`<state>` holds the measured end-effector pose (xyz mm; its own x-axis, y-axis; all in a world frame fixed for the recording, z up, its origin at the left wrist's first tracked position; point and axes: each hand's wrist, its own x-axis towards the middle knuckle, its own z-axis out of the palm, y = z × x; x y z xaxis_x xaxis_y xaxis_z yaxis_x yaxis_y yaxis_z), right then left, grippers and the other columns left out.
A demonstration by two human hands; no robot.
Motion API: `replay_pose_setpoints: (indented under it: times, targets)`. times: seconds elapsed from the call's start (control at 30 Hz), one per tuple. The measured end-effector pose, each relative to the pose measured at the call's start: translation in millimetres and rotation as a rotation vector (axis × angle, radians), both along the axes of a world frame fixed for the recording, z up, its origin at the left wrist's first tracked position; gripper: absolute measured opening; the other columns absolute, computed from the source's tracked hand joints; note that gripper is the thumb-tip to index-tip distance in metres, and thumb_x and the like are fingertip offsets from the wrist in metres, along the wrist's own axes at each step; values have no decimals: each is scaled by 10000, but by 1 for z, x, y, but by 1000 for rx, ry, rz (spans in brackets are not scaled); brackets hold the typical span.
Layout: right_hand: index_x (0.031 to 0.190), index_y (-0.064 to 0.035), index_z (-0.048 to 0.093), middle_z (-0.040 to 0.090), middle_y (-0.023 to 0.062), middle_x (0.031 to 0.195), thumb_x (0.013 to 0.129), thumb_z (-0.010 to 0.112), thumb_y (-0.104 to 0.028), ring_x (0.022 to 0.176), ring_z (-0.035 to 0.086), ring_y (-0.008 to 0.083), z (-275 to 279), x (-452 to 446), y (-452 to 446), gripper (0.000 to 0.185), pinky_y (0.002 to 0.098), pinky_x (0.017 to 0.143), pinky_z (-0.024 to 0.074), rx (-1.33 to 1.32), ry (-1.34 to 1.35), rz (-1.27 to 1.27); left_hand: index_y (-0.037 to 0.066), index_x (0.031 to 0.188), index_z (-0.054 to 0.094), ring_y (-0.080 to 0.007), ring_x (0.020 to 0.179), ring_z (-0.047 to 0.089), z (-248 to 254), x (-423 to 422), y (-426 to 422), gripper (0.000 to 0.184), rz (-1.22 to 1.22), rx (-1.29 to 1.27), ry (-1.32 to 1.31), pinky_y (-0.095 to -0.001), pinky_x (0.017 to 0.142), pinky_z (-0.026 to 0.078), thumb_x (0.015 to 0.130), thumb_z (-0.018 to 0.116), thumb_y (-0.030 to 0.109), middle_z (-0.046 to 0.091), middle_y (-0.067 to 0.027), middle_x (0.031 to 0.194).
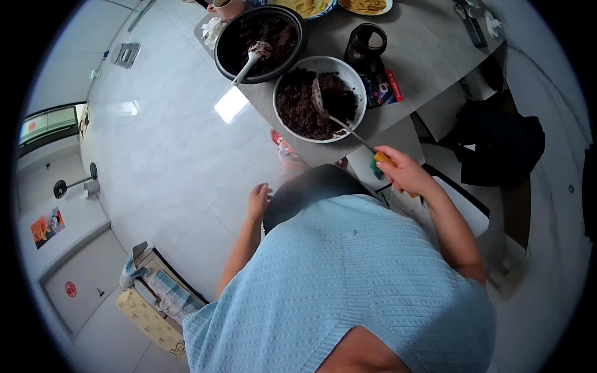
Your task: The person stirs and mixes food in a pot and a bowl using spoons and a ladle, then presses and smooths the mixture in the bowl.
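Note:
My right hand is closed around the orange handle of a long metal serving spoon. The spoon's head rests in a dark, crumbly mixture inside a white bowl near the table edge. My left hand hangs beside my left thigh with loosely bent fingers and nothing visible in it. Just left of the bowl stands a black pot with more of the dark mixture, and a white rice paddle leans in it.
A dark jar and a red-and-blue packet sit right of the bowl on the grey table. Plates of yellowish food and a pink cup stand at the back. A folding chair is at lower left.

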<state>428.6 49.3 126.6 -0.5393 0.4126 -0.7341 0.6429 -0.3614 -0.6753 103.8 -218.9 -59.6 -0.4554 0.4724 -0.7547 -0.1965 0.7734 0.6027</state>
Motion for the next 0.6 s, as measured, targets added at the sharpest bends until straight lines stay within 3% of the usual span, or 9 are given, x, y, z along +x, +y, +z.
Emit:
replay_pose_setpoints:
  times: [0.17, 0.37, 0.6]
  targets:
    - [1310, -85, 398, 451, -2, 616, 936, 483, -212, 425, 392, 55, -35, -16, 9, 404, 215, 375, 337, 5, 36, -70, -28, 1089, 578, -169, 720, 589, -65, 3, -71, 371, -43, 85, 90, -263, 635, 470, 871, 528, 268, 640, -107, 889]
    - [1340, -62, 340, 450, -2, 619, 951, 440, -241, 407, 389, 34, -33, -13, 30, 440, 196, 349, 325, -114, 59, -161, -16, 1093, 579, -156, 695, 575, -37, 13, -53, 353, 0, -156, 108, -275, 562, 458, 867, 514, 248, 636, -94, 868]
    - [1324, -58, 353, 459, 0, 619, 948, 446, -250, 396, 393, 44, -1, -4, 24, 432, 199, 340, 339, -235, 136, -158, -5, 1093, 580, -131, 620, 529, -50, 11, -55, 356, 57, -146, 50, -259, 490, 413, 863, 514, 260, 618, -76, 823]
